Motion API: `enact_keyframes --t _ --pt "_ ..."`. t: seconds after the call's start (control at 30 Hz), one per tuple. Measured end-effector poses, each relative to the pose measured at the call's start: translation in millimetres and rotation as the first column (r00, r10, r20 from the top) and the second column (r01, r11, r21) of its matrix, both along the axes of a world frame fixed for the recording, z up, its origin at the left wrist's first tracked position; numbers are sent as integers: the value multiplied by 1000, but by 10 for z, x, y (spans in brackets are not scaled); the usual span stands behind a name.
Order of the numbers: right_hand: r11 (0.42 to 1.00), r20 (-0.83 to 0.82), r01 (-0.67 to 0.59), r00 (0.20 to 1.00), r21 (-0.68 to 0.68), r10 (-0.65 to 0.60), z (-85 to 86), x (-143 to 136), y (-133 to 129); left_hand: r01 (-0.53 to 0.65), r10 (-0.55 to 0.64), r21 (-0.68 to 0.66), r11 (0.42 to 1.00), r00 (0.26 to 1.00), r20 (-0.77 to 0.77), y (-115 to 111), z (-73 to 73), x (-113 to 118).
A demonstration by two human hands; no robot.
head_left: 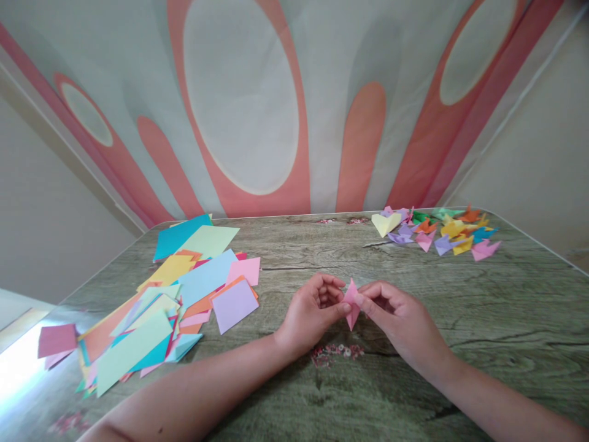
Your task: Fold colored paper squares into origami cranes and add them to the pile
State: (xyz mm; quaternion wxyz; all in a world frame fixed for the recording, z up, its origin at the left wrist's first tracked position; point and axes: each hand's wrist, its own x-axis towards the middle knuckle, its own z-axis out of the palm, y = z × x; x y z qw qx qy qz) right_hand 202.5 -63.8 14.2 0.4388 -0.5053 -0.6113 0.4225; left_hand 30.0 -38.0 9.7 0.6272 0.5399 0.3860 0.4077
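Observation:
A small pink folded paper [352, 305], narrow and pointed at its top and bottom, is held upright between both hands near the middle of the table. My left hand [317, 310] pinches its left side between thumb and fingers. On its right side, the thumb and fingers of my right hand [399, 319] are closed on the same paper. The fingertips partly cover its middle.
Loose coloured sheets [133, 350] lie in an overlapping pile on the left of the wood-grain table [294, 245]. Several folded paper figures [453, 228] and a pale yellow paper heart [385, 224] are at the back right. A patterned curtain [322, 153] hangs behind.

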Motion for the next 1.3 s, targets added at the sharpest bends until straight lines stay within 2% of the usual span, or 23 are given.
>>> enact_keyframes --t 0.13,0.23,0.33,0.43,0.53,0.67,0.8,1.0,1.1,1.3 --pt "999 82 31 996 19 -32 -31 -4 -7 77 -77 -121 990 997 6 11 -32 9" --pt "998 137 39 990 40 -44 -47 -3 -22 101 -101 -154 983 995 5 12 -31 10" --pt "998 127 49 990 47 -54 -67 -12 -29 95 -97 -126 987 995 -13 12 -10 7" --pt "999 26 49 998 -4 -49 -93 -16 -15 68 -71 -80 994 997 -42 11 -2 1" --pt "998 -48 -20 999 -65 17 -100 0 12 48 -52 -34 998 992 -115 12 -16 -10" --pt "995 50 -62 997 -83 66 -69 30 30 29 -20 31 999 967 -253 11 -29 -24" --pt "994 40 -60 997 -94 64 -51 33 34 20 1 59 998 943 -334 11 -31 -31" --pt "995 87 -43 995 -87 51 -7 36 21 101 -74 44 994 904 -422 -4 -24 -23" --pt "996 91 -38 995 -84 46 40 46 5 130 -97 45 991 895 -435 -15 -1 -17" --pt "996 74 -23 997 -84 29 7 66 36 140 -129 9 990 936 -329 5 -50 -20"
